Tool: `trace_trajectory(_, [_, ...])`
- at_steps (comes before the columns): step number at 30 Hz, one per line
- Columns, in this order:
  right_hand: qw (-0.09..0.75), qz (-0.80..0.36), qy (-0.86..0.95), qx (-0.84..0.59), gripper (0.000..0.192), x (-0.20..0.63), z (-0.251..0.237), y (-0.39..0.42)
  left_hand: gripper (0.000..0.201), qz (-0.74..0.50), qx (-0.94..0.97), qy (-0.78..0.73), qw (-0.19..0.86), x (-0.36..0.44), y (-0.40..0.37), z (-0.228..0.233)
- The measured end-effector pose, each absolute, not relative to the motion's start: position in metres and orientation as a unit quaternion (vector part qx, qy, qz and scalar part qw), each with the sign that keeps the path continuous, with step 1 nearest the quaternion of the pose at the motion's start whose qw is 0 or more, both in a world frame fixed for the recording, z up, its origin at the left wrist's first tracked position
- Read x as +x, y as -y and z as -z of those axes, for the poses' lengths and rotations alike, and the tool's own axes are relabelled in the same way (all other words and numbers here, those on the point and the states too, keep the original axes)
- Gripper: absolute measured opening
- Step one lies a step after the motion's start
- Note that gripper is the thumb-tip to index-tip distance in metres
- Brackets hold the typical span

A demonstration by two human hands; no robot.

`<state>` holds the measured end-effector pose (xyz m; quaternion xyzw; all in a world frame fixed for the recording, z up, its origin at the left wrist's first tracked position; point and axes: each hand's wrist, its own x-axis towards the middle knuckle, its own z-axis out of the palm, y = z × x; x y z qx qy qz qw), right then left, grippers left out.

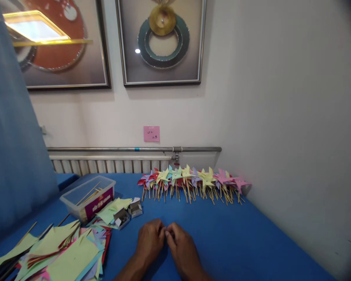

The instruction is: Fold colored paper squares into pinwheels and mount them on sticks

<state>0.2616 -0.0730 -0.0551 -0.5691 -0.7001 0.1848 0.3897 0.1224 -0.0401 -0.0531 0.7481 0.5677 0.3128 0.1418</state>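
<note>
Fingers: where our two hands meet, the fingertips press together, pinching something too small for us to make out.
Left hand point(148, 241): it rests knuckles up on the blue table point(222, 234), near the front edge, touching the right hand.
Right hand point(181, 246): it lies just beside the left, fingers curled inward against the left fingertips.
Small boxes point(128, 212): two open grey boxes sit just beyond our left hand, their contents too small to tell.
Paper sheets point(64, 249): we see a loose heap of green, pink and purple squares at the table's front left corner.
Plastic tub point(87, 197): it stands behind the sheets, holding thin wooden sticks.
Pinwheels point(193, 181): a row of coloured paper pinwheels on sticks lies along the far edge, reaching the right wall.
</note>
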Motion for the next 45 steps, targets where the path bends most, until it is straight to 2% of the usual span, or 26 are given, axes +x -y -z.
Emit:
trace_trajectory(30, [0.407, -0.162, 0.694, -0.572, 0.019, 0.268, 0.061, 0.074, 0.018, -0.296, 0.745, -0.583, 0.129, 0.121, 0.038, 0.057])
trace_trajectory(40, [0.397, -0.178, 0.684, -0.586, 0.022, 0.27, 0.058, 0.067, 0.02, -0.223, 0.765, -0.593, 0.116, 0.123, 0.042, 0.04])
trace_trajectory(45, [0.395, -0.182, 0.685, -0.585, 0.024, 0.271, 0.057, 0.066, 0.024, -0.177, 0.792, -0.578, 0.086, 0.121, 0.056, 0.015])
